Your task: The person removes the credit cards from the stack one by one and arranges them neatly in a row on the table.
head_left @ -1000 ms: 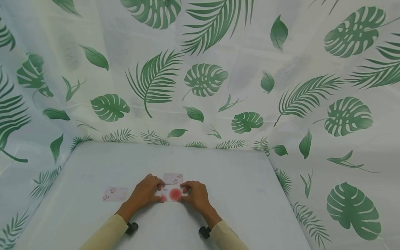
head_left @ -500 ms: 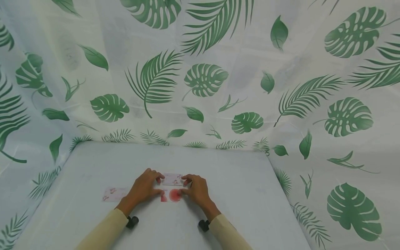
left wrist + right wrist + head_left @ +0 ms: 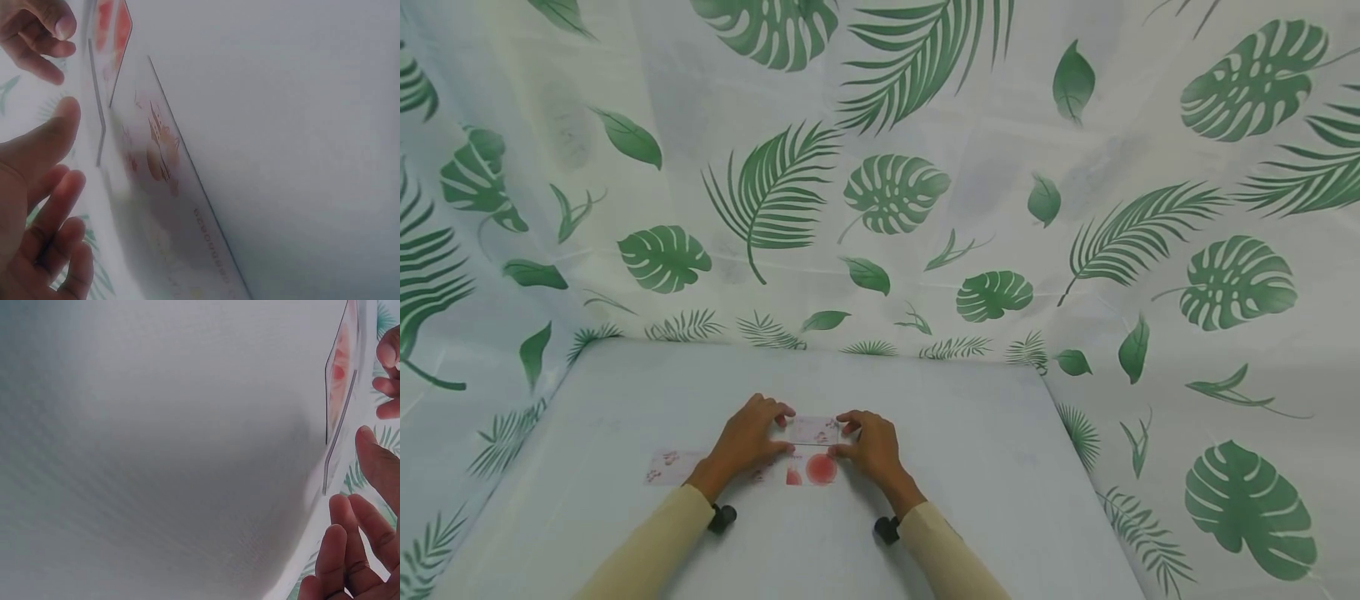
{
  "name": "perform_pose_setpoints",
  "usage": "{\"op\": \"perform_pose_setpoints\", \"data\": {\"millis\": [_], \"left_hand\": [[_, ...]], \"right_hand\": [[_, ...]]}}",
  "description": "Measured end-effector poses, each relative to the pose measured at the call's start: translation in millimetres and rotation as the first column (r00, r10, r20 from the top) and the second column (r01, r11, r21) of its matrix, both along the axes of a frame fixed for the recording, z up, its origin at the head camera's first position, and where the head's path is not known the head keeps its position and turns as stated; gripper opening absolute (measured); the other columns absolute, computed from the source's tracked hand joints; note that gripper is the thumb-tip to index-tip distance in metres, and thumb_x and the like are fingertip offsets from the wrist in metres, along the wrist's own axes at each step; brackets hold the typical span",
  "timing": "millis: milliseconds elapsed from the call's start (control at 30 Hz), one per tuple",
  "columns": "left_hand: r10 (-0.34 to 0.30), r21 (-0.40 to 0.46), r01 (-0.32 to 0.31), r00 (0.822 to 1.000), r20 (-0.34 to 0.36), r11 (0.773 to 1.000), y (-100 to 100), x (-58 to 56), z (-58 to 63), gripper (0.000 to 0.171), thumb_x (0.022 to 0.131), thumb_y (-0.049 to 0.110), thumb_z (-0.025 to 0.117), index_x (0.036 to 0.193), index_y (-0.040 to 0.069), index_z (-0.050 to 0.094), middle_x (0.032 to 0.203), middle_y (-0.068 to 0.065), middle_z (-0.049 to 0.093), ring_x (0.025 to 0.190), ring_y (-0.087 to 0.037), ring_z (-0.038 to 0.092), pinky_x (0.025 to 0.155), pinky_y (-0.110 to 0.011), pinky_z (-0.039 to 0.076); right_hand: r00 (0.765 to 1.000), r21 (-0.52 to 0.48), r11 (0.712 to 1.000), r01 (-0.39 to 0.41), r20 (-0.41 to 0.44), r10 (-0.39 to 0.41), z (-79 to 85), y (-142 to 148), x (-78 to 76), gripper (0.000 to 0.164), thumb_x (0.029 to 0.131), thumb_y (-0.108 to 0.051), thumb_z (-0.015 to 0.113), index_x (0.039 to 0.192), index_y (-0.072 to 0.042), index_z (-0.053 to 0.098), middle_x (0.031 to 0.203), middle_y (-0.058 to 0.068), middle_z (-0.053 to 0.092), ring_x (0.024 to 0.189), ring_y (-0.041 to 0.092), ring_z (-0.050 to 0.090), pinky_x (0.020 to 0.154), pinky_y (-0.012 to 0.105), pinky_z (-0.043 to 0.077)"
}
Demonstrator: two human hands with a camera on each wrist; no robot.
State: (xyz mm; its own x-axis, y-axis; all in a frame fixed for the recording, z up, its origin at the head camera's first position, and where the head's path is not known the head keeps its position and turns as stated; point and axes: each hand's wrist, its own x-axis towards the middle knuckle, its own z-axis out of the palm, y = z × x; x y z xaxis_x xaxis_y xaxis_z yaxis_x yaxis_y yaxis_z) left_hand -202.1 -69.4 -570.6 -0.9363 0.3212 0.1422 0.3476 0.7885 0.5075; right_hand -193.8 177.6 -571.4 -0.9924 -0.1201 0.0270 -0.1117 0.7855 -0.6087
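Note:
In the head view a pale pink flower-print card [image 3: 814, 430] lies on the white table, framed by both hands. My left hand [image 3: 748, 437] has its fingers and thumb beside the card's left end; my right hand [image 3: 872, 450] mirrors it at the right end. Both wrist views show a gap between the bent, relaxed fingers and the card's edge. Directly nearer, a card with a red circle [image 3: 821, 468] lies along the first card's front edge. Left of these is another floral card [image 3: 673, 467], partly behind the left forearm.
The white tabletop [image 3: 1000, 500] runs back to a leaf-printed curtain [image 3: 895, 275] at the rear and sides. Printed digits show on a floral card [image 3: 165, 162] in the left wrist view. Each wrist wears a small black camera, such as the right one [image 3: 887, 530].
Both hands have moved away from the red-circle card to the ends of the flower-print card behind it. More red flower print now shows by the left wrist. The cards stay nearly in place.

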Motion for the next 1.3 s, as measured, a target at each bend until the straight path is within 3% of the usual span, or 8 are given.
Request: {"op": "perform_pose_setpoints", "data": {"millis": [467, 833, 1067, 1300], "left_hand": [[-0.021, -0.024, 0.022, 0.999, 0.025, 0.999, 6.2, -15.6, -8.2, 0.052, 0.077, 0.026, 0.097, 0.121, 0.013, 0.075, 0.093, 0.003, 0.066, 0.091, -0.013, 0.049, 0.085, -0.035, 0.051], [-0.039, -0.057, 0.041, 0.999, 0.036, 0.998, 9.6, -17.7, -9.2, 0.049, 0.077, 0.026, 0.097, 0.118, 0.011, 0.075, 0.090, 0.002, 0.061, 0.089, -0.014, 0.046, 0.080, -0.035, 0.048], [-0.035, -0.054, 0.038, 0.998, 0.050, 0.998, 10.1, -20.1, -11.0, 0.045, 0.079, 0.026, 0.095, 0.117, 0.012, 0.075, 0.090, 0.002, 0.059, 0.091, -0.015, 0.046, 0.080, -0.035, 0.048], [-0.029, -0.047, 0.032, 0.998, 0.058, 0.998, 9.3, -21.4, -14.7, 0.044, 0.080, 0.026, 0.095, 0.117, 0.014, 0.074, 0.090, 0.005, 0.061, 0.089, -0.012, 0.046, 0.082, -0.034, 0.048]], "right_hand": [[0.999, 0.018, 0.999, -0.041, -0.004, 0.041, -4.7, -2.4, -11.9, 0.050, 0.079, -0.024, 0.095, 0.124, -0.014, 0.077, 0.095, 0.000, 0.074, 0.082, 0.013, 0.055, 0.085, 0.034, 0.046], [0.999, 0.041, 0.998, -0.039, 0.035, 0.037, -7.0, -5.7, -16.7, 0.047, 0.081, -0.023, 0.094, 0.124, -0.015, 0.077, 0.095, 0.001, 0.072, 0.088, 0.015, 0.058, 0.093, 0.040, 0.050], [0.996, 0.057, 0.997, -0.053, 0.071, 0.049, -1.4, -6.8, -19.8, 0.046, 0.081, -0.021, 0.094, 0.123, -0.015, 0.077, 0.096, 0.001, 0.070, 0.088, 0.016, 0.057, 0.091, 0.039, 0.048], [0.997, 0.064, 0.996, -0.059, 0.056, 0.055, -3.3, -8.3, -19.5, 0.043, 0.082, -0.022, 0.094, 0.120, -0.015, 0.075, 0.094, 0.001, 0.069, 0.086, 0.015, 0.056, 0.088, 0.037, 0.048]]}}
